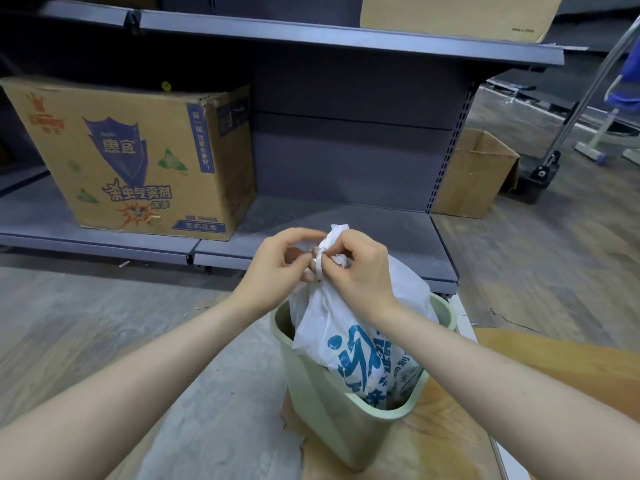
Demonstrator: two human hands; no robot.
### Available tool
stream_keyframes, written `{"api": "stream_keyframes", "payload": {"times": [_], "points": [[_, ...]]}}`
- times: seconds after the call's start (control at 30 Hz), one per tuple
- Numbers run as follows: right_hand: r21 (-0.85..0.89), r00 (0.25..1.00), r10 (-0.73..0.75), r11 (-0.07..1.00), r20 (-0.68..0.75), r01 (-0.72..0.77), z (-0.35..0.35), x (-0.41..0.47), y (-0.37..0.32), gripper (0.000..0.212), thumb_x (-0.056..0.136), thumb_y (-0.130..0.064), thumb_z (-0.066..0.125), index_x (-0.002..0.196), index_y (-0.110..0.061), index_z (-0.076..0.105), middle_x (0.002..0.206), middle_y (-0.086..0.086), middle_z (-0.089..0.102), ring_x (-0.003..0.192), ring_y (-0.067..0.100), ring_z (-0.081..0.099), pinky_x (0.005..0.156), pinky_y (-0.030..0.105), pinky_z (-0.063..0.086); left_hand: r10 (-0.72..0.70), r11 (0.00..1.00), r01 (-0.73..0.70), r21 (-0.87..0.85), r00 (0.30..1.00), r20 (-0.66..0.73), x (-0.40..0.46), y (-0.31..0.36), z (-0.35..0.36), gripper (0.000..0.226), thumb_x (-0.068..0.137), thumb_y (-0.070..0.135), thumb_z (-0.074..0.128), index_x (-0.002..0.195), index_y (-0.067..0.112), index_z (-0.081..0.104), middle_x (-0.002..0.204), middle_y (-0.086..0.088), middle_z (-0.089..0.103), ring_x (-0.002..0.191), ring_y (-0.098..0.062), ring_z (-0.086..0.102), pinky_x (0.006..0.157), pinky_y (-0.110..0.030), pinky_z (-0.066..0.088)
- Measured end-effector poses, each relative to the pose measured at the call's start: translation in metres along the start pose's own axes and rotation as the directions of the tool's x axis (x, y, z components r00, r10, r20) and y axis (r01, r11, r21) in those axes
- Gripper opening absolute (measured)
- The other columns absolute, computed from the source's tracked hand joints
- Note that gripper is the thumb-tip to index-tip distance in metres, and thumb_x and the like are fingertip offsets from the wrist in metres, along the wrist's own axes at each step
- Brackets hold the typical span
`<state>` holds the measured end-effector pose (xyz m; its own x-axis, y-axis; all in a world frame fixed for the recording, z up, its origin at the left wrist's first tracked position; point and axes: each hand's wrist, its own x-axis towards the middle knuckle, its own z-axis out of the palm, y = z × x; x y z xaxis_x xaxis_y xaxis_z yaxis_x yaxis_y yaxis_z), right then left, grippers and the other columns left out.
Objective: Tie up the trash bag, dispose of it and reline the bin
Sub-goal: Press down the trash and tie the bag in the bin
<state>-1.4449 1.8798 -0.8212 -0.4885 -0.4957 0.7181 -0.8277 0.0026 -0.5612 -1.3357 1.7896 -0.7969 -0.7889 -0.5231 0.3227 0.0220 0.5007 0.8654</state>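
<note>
White plastic trash bag (346,327) sits in the green bin (332,407); left hand (277,268) and right hand (360,268) pinch its gathered neck, mid-knot. Next, likely cinching tight before lifting out.

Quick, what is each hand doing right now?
Left hand: fingers pinch the gathered neck of the white trash bag.
Right hand: fingers curled round the same neck, at the knot.

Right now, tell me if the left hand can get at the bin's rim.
Probably yes: the left hand only pinches the bag neck, and the bin rim's left side lies bare below it.
</note>
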Motion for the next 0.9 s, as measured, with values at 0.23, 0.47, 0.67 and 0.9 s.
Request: {"api": "stream_keyframes", "payload": {"times": [0.23,0.47,0.67,0.9], "points": [[0.129,0.978,0.19,0.971,0.088,-0.2,0.0,0.001,-0.004,0.008,0.074,-0.002,0.067,0.069,-0.008,0.067,0.072,0.002,0.068,0.07,0.017,0.061,0.063,0.027,0.051,-0.041,0.999,0.042,0.028,0.999,-0.035,0.008,-0.01,-0.005,0.022,0.08,0.009,0.072,0.101,0.016,0.074,0.089,0.008,0.07,0.084,-0.008,0.066,0.07,-0.015,0.055],[0.255,0.9,0.26,0.898,0.351,-0.359,-0.024,0.011,0.0,0.014,0.077,-0.008,0.075,0.084,-0.02,0.074,0.087,-0.009,0.062,0.088,0.001,0.058,0.08,0.012,0.048,-0.073,0.996,0.076,0.038,0.995,-0.075,0.016,-0.015,-0.002,0.018,0.082,0.011,0.071,0.099,0.008,0.075,0.084,0.001,0.071,0.081,-0.011,0.067,0.071,-0.017,0.055],[0.117,0.9,0.323,0.922,0.293,-0.369,-0.034,0.01,0.004,0.008,0.08,-0.014,0.073,0.074,-0.019,0.07,0.12,-0.01,0.042,0.115,0.0,0.04,0.086,-0.003,0.028,-0.169,0.983,0.165,-0.086,0.984,-0.049,0.01,-0.017,-0.004,0.012,0.083,0.01,0.069,0.093,0.006,0.075,0.081,-0.003,0.072,0.078,-0.022,0.069,0.069,-0.039,0.059],[-0.01,0.916,0.258,0.963,0.307,-0.268,-0.057,-0.001,0.011,0.014,0.084,-0.018,0.069,0.071,-0.014,0.066,0.108,-0.016,0.052,0.112,0.0,0.038,0.088,-0.002,0.023,-0.156,0.986,0.158,0.054,0.987,-0.036,0.007,-0.032,-0.005,0.006,0.083,0.012,0.07,0.081,0.013,0.075,0.09,-0.004,0.066,0.083,-0.018,0.064,0.066,-0.042,0.06]]}}
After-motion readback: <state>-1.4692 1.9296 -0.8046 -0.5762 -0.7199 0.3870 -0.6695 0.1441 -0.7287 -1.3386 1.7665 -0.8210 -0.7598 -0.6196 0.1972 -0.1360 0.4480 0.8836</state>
